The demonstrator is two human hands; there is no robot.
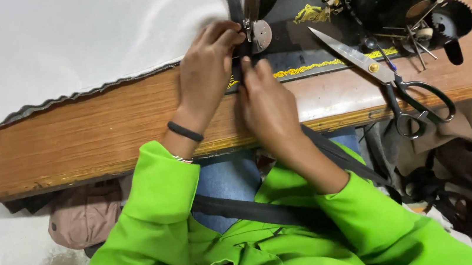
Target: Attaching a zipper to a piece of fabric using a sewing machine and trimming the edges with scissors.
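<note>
A dark strap (333, 154) runs from the lap up over the worktop (100, 136) edge to the sewing machine (317, 11), where both hands pinch it flat at the presser foot (245, 31), seemingly to keep it lined up. The left hand (205, 74) presses at the foot; the right hand (269, 108) closes on it just behind. Scissors (386, 77) lie right, white fabric (83, 43) left.

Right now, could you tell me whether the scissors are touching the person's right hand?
Apart. The head view shows the scissors lying on the table to the side of the right hand, with bare tabletop plainly between them.
</note>
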